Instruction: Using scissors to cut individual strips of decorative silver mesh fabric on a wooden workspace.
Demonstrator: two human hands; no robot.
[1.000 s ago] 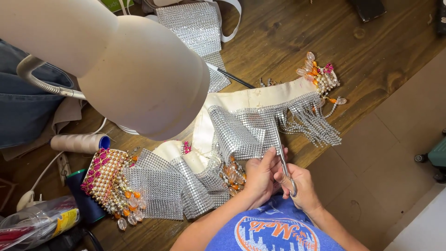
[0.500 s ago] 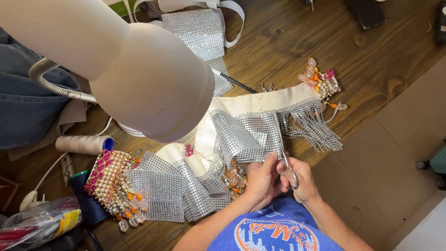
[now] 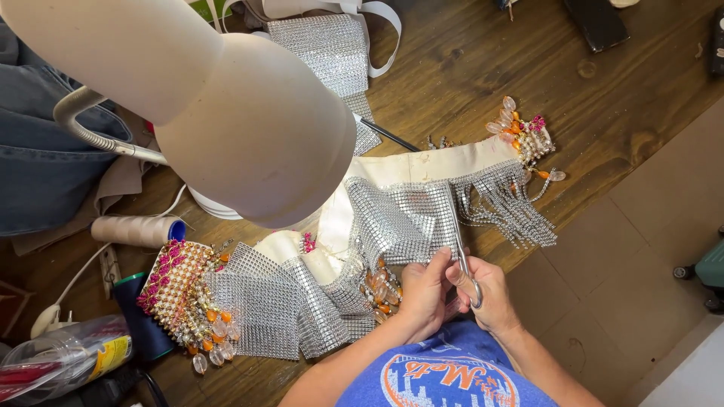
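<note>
Scissors, silver metal w/ long thin blades, are gripped by the right hand, fingers clamped through/around the handle loops at the bottom. Blades are pointed up and away from the body, laid over the silver rhinestone mesh strip, approx. at its right edge where the mesh meets the silver chain fringe. Whether the blades are open or shut can't be told from this angle.

Mesh is pinched by the left hand right beside the scissors, fingers closed on its lower edge; the two hands are touching or nearly so. Mesh is sewn/laid on a cream fabric band that's spread across the dark wooden table, just past the table's near edge.

Misc. around it: a beaded cluster of orange, pink and clear drops is seen at the band's far right end, and a bigger pink/gold beaded piece w/ orange and clear drops at the left end, next to more folded mesh. A cream lamp shade is hung big over the upper left, blocking part of the band. A beige thread spool w/ blue core is lying left of that, well apart from the hands. A second mesh piece w/ white straps is sat at the table's far side.
</note>
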